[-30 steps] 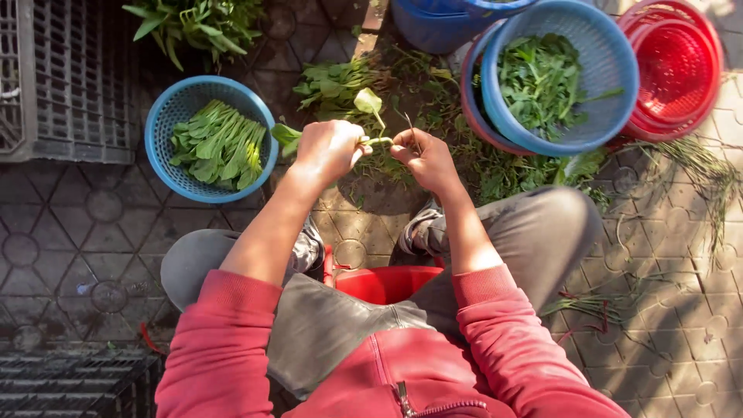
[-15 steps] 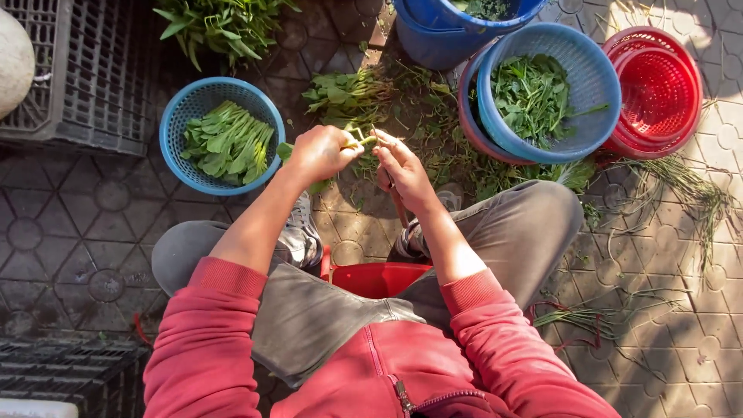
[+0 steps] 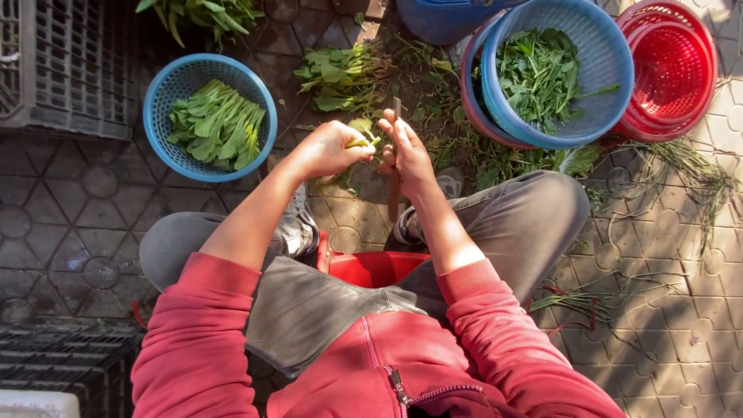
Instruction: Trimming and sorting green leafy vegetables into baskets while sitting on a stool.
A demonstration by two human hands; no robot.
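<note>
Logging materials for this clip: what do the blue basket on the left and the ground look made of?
Blue basket: likely moulded plastic, judging by its uniform colour and perforated mesh wall, slightly glossy. Ground: seemingly concrete or stone pavers, matt grey, with patterned interlocking joints.

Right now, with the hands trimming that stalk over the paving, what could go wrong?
1. The right hand holds a knife close to the left hand gripping the green stalk; a slip might nick a finger.
2. Cut pieces may fall among the scraps on the paving rather than into the blue basket.
</note>
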